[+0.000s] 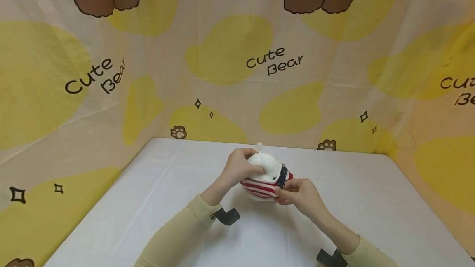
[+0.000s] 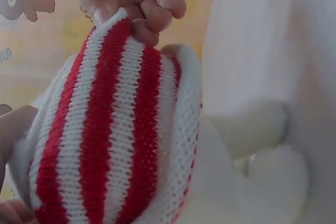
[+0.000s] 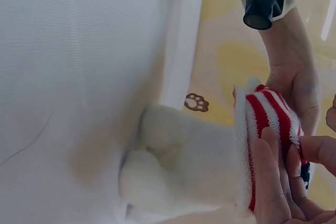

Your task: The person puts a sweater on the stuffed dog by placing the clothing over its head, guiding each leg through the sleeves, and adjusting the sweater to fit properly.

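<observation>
A white plush toy [image 1: 264,160] is held just above the table, wearing a knitted garment [image 1: 257,188] with red and white stripes and a navy section. My left hand [image 1: 237,168] grips the toy's white body from the left, its thumb across the front. On the other side, my right hand [image 1: 302,196] pinches the garment near its navy part. In the left wrist view the knit [image 2: 121,114] is stretched upward to the right hand's fingers [image 2: 157,11]. Two stubby white legs [image 3: 178,156] stick out below the hem in the right wrist view. The toy's face does not show.
A white-covered table [image 1: 148,201] lies under the hands. Behind it hangs a yellow and cream cloth [image 1: 230,52] printed with bears and lettering. Dark wrist mounts [image 1: 228,216] project from both forearms near the table.
</observation>
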`<state>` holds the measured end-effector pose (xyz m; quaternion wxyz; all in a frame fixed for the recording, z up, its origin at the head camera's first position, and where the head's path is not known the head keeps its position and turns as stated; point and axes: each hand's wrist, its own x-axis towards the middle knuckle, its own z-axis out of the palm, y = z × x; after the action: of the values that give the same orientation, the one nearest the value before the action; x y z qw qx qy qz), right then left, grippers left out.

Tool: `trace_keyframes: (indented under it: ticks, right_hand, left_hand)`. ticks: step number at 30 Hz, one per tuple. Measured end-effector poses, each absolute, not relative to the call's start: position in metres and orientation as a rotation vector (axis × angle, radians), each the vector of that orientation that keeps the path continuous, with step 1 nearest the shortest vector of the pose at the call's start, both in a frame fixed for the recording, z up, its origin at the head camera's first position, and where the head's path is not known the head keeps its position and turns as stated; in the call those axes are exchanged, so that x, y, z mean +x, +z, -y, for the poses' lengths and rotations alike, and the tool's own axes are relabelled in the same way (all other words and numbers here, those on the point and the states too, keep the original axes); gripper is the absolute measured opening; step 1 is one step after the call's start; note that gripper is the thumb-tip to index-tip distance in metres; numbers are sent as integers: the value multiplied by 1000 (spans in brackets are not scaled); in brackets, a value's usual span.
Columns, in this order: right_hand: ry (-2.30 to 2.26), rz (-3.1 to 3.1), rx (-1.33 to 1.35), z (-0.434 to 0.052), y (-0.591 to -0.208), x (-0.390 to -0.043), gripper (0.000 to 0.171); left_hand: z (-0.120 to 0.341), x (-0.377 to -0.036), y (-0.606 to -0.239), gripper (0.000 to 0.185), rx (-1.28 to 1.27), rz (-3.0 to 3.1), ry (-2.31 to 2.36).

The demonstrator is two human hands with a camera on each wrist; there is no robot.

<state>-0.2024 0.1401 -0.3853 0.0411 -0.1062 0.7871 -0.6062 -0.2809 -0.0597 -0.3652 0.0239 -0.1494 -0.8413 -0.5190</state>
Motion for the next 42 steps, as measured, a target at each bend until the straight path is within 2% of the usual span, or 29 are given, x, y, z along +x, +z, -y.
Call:
trace_keyframes:
  ticks: [15, 25, 42]
  right_hand:
    - [-1867, -2522, -410, -137, -391, -196, 25]
    - [-2017, -2371, -423, -134, -395, -189, 26]
    - [-1955, -2322, -337, -128, -404, -193, 26]
  left_hand:
    - [61, -288, -368, 36, -305, 2454, -1972]
    - [56, -291, -370, 41, -211, 2385, -2057]
    - [57, -286, -368, 39, -176, 2369, -2137]
